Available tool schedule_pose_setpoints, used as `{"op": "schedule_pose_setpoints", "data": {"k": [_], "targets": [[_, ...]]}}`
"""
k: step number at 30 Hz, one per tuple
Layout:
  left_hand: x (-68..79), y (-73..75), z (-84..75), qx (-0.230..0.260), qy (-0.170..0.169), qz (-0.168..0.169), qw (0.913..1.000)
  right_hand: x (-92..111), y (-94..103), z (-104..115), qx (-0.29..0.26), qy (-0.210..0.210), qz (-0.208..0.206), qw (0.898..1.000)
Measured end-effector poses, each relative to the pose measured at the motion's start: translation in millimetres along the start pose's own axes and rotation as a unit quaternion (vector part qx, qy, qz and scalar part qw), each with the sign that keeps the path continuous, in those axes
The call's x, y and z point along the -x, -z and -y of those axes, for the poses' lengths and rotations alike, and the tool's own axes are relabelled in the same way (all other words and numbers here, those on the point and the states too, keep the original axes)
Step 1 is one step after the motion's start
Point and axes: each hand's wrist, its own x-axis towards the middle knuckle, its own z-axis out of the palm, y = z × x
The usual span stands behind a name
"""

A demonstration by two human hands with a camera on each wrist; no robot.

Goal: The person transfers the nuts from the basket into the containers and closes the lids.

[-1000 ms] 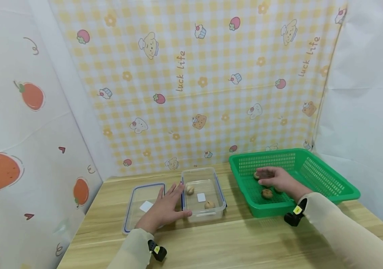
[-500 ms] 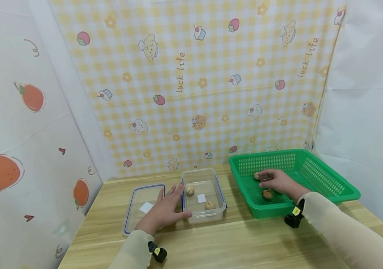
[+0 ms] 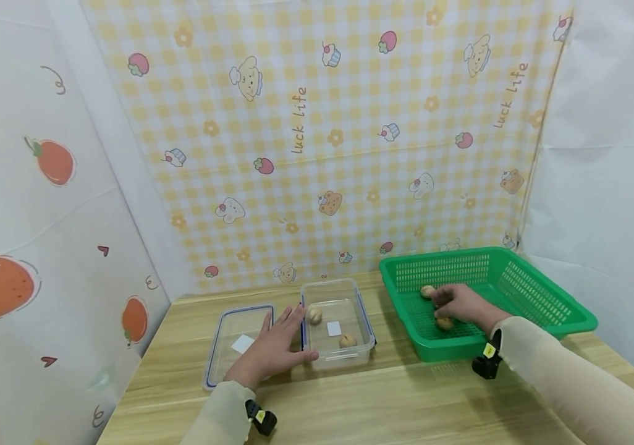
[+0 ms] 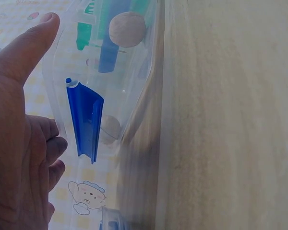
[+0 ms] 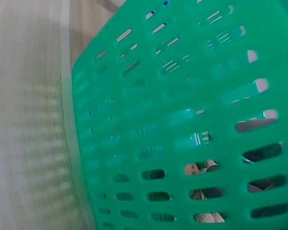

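My left hand lies with fingers spread at the left side of a clear plastic food container. Inside that container are two walnuts and a white label. In the left wrist view, the thumb and fingers of the left hand stand beside the container's blue side clip. My right hand reaches into a green basket, fingers bent down over a brown walnut. A paler walnut sits just beyond its fingertips. Whether the right fingers pinch a walnut, I cannot tell.
A clear lid with a blue seal lies left of the container, partly under my left hand. The slotted basket wall fills most of the right wrist view. A patterned curtain hangs behind the wooden table.
My right hand has lowered and drawn slightly right inside the basket, its fingers bending more, uncovering the paler walnut. The left hand and container stay in place.
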Motion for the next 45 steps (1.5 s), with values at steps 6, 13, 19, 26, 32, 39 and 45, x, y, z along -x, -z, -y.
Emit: {"op": "schedule_pose_setpoints", "data": {"k": [6,13,19,26,32,39,45], "targets": [[-0.9,-2.4,1.7,-0.004,0.001,-0.003,1.0000,0.5,-0.9,0.1,0.006,-0.001,-0.013,1.000],[-1.9,-4.0,4.0,-0.006,-0.003,-0.003,1.0000,-0.3,-2.5,0.5,0.010,-0.010,0.001,1.000],[-1.2,-3.9,4.9,-0.007,-0.001,-0.005,1.0000,-2.1,-4.9,0.8,0.058,0.014,0.025,0.998],[-0.5,-4.2,4.6,-0.001,-0.003,-0.006,1.0000,-4.4,-7.4,0.5,0.089,0.011,0.048,0.995],[-0.3,-4.1,3.5,-0.001,-0.003,-0.006,1.0000,-3.8,-6.8,0.3,0.094,0.018,0.047,0.994],[-0.4,-3.6,3.1,-0.002,-0.001,-0.005,1.0000,-3.7,-4.0,-0.7,0.018,0.026,0.026,0.999],[0.9,-4.2,2.9,0.002,-0.002,-0.005,1.0000,-5.4,-2.8,-0.8,-0.024,0.025,0.019,0.999]]}}
